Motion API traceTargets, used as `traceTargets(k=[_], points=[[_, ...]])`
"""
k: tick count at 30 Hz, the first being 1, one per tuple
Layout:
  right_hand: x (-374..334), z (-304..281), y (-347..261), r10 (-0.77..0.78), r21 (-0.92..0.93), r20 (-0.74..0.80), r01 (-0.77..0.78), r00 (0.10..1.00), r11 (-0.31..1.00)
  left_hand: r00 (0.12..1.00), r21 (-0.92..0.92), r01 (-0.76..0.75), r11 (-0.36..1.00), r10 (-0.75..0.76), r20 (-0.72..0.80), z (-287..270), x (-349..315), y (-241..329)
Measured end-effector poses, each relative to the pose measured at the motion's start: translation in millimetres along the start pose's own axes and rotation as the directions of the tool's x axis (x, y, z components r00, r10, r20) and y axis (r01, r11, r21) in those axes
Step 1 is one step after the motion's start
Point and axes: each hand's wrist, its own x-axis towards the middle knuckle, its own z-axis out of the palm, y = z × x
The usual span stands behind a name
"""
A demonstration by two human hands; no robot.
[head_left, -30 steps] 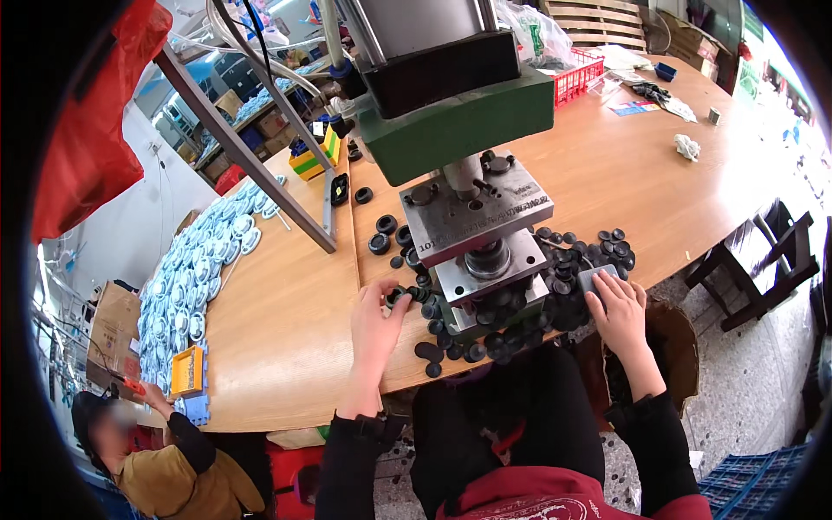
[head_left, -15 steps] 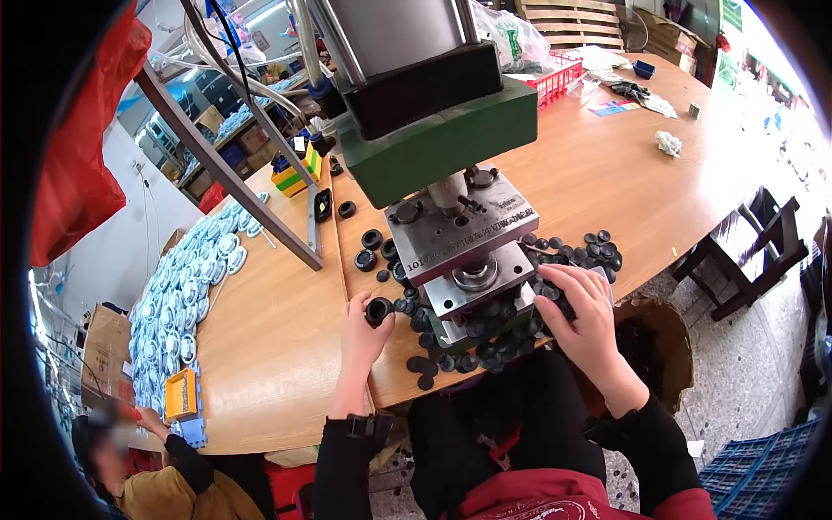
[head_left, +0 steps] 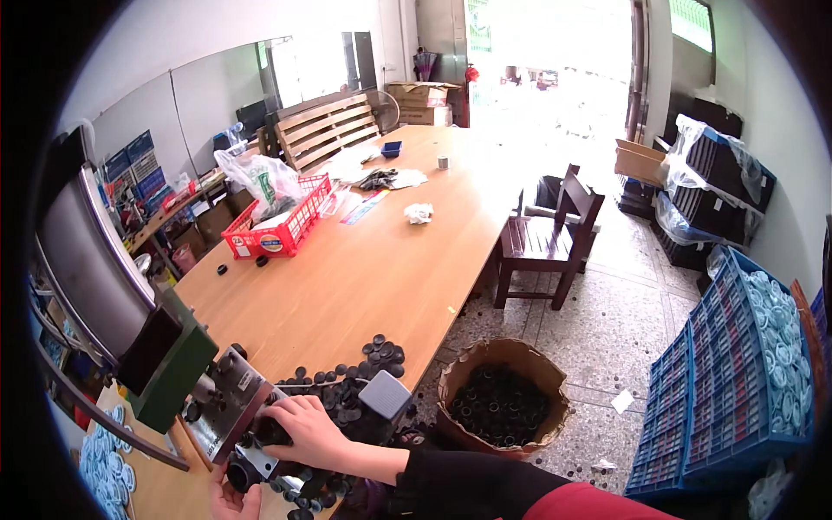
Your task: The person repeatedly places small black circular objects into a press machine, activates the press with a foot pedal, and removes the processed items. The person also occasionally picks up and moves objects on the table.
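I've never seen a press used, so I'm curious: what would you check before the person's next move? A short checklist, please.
1. Left hand gripping its piece: ok, thumb and fingers hold a round black part.
2. Right hand clear of the press: not ok, fingers are close beside its metal plates.
3. Right hand holding a piece: cannot tell, fingers partly hide the dark thing there.
4. Grey box free of hands: ok, neither touches it.
5. Black discs away from the press: not ok, many lie beside it.
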Motion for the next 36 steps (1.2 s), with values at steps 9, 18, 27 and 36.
traceTargets(k=[9, 18, 27, 36], points=[[-158.6, -139.0, 118.6, 0.503, -0.176, -0.212, -0.539, 0.838, 0.824, 0.995, 0.113, -0.093, 0.989, 0.096, -0.018, 21.9, 49.4, -56.3], [-256.9, -179.2, 228.0, 0.561, -0.575, -0.286, -0.607, 0.777, 0.548, 0.973, 0.436, -0.146, 0.888, 0.210, -0.101, 52.2, 69.4, -64.5], [-179.9, -150.0, 176.4, 0.296, -0.359, -0.261, -0.377, 0.919, 0.854, 0.947, 0.584, -0.161, 0.796, 0.292, -0.137, 70.4, 55.2, -29.1], [-118.5, -101.7, 98.9, 0.089, -0.316, -0.003, -0.085, 0.996, 0.945, 0.906, 0.488, -0.201, 0.849, 0.351, -0.238, 78.9, 43.4, -34.9]])
